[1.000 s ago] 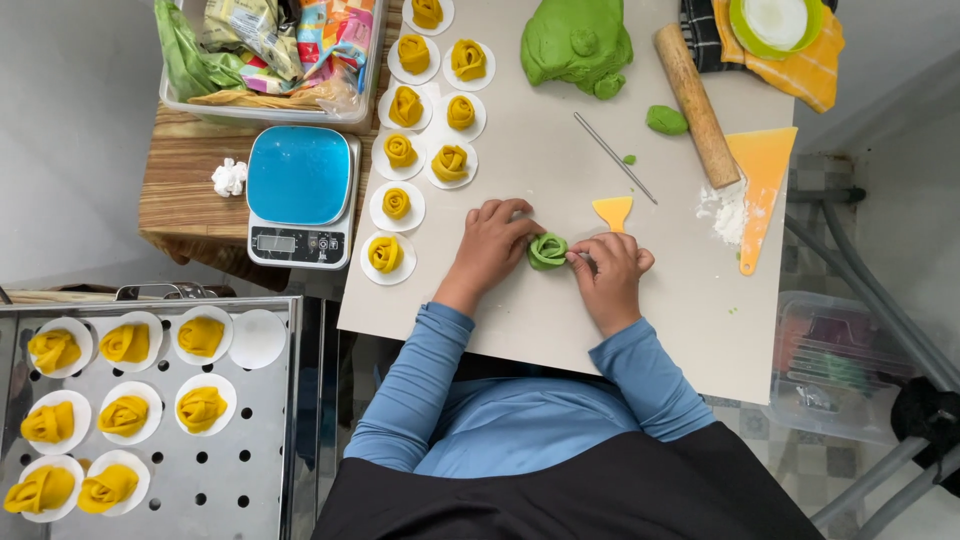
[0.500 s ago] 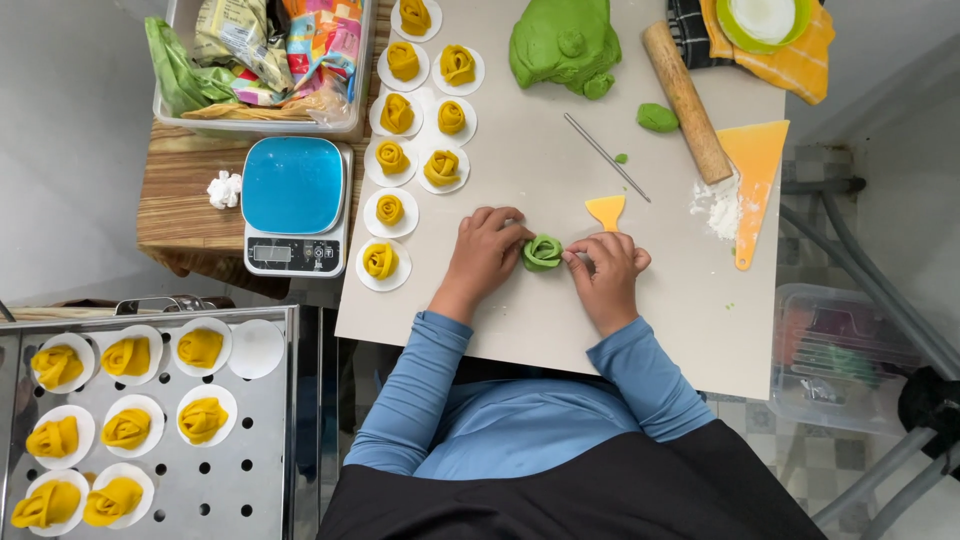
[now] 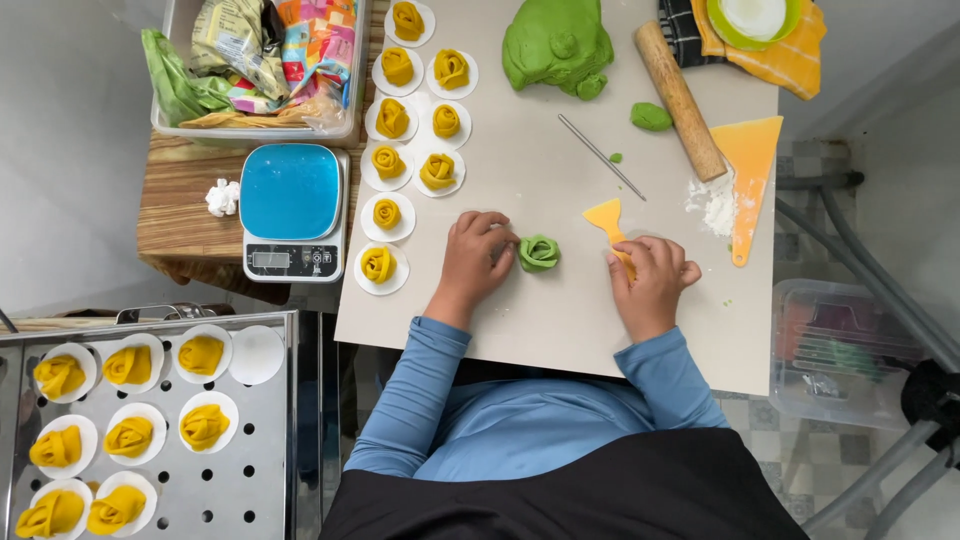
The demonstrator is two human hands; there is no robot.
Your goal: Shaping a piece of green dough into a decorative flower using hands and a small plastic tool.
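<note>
Green dough rose (image 3: 539, 252) on counter (image 3: 560, 320)
We note left hand (image 3: 474, 258) curled, fingertips touching it; right hand (image 3: 648, 280) gripping yellow scraper (image 3: 606, 218)

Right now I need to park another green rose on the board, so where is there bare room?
The board is bare along its near edge, between the left hand and right hand, below the green rose. Another free patch lies between the yellow roses and the metal rod. The far right, by the rolling pin and flour, is crowded.
</note>
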